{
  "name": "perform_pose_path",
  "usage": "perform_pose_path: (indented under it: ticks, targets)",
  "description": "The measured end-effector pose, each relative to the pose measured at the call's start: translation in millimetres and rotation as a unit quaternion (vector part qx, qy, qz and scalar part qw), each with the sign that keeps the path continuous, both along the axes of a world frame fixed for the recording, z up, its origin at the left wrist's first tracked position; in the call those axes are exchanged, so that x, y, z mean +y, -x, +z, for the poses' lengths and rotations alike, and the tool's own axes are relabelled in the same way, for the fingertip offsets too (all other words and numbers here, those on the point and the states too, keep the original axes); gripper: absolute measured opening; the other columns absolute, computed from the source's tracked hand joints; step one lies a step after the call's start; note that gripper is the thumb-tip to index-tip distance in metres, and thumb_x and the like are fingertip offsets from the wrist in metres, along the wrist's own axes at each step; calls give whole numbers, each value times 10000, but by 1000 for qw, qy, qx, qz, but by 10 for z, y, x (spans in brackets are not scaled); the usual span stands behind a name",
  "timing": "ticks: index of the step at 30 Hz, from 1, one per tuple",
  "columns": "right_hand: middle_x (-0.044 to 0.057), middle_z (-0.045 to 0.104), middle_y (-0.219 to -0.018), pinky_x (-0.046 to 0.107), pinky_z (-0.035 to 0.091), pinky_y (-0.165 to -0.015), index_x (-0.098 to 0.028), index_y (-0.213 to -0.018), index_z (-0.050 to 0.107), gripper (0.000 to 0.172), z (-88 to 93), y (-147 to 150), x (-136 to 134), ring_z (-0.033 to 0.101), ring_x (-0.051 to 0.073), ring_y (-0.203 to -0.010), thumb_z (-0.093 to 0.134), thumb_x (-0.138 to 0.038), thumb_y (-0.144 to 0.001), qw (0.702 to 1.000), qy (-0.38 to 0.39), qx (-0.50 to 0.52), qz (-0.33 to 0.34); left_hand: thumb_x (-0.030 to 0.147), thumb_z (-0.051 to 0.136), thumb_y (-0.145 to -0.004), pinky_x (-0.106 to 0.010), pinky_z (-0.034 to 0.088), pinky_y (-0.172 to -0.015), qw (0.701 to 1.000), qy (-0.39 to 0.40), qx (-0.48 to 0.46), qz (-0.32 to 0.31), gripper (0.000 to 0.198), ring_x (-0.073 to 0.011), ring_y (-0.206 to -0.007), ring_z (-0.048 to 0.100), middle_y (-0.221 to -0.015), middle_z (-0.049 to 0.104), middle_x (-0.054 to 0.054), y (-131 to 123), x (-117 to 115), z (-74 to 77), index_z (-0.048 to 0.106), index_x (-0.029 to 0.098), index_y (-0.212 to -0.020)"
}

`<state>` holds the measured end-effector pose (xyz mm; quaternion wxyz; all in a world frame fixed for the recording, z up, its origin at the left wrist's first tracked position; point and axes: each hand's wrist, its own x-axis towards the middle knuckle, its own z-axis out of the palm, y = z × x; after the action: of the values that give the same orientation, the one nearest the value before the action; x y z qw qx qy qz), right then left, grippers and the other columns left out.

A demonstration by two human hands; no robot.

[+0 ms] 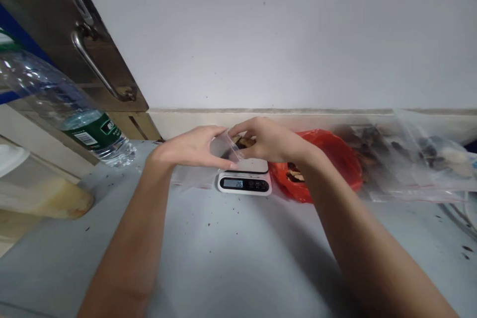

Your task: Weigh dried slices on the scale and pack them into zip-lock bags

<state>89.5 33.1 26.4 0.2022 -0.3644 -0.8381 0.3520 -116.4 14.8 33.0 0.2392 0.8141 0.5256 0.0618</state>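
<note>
A small white digital scale (245, 182) sits in the middle of the grey counter (231, 258), its display reading 26. Above its platform both my hands hold a small clear plastic bag (222, 148). My left hand (192, 147) pinches the bag's left side with its fingers closed on the plastic. My right hand (266, 140) grips the bag's right edge from above, fingers curled. Dark brown pieces show inside or behind the bag, partly hidden by my fingers.
A red plastic bag (328, 166) with brown pieces lies right of the scale. Clear zip bags (413, 164) of dark dried goods lie at the far right. A plastic water bottle (67, 109) stands at left beside a cabinet handle (99, 67). A white wall runs behind.
</note>
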Motion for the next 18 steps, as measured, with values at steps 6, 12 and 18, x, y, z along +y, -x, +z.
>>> perform_pose_path:
  ticks: [6, 12, 18]
  targets:
    - [94, 760, -1108, 330, 591, -793, -174, -1035, 713, 306, -26, 10, 4, 750, 225, -932, 832, -234, -760, 990, 51, 118, -55, 756, 695, -715, -394, 468, -1050, 999, -5, 27, 44, 991, -355, -1361, 563, -1524, 588, -118, 66, -16, 32, 494, 238, -1535]
    - [129, 763, -1118, 391, 570, -888, -160, -1055, 726, 164, -170, 41, 85, 728, 258, -1013, 685, -203, -903, 977, -46, 17, -205, 747, 649, -743, -390, 484, -1057, 995, -30, 62, 68, 936, -347, -1325, 597, -1478, 629, -109, 178, -74, 130, 521, 249, -1525]
    - [108, 715, -1327, 390, 520, -983, -227, -1292, 717, 417, -357, 183, 75, 662, 305, -1206, 728, -220, -875, 983, -55, -169, -52, 721, 655, -742, -406, 497, -1067, 986, -5, 122, 110, 958, -375, -1342, 591, -1537, 578, -138, 282, -77, 144, 489, 236, -1551]
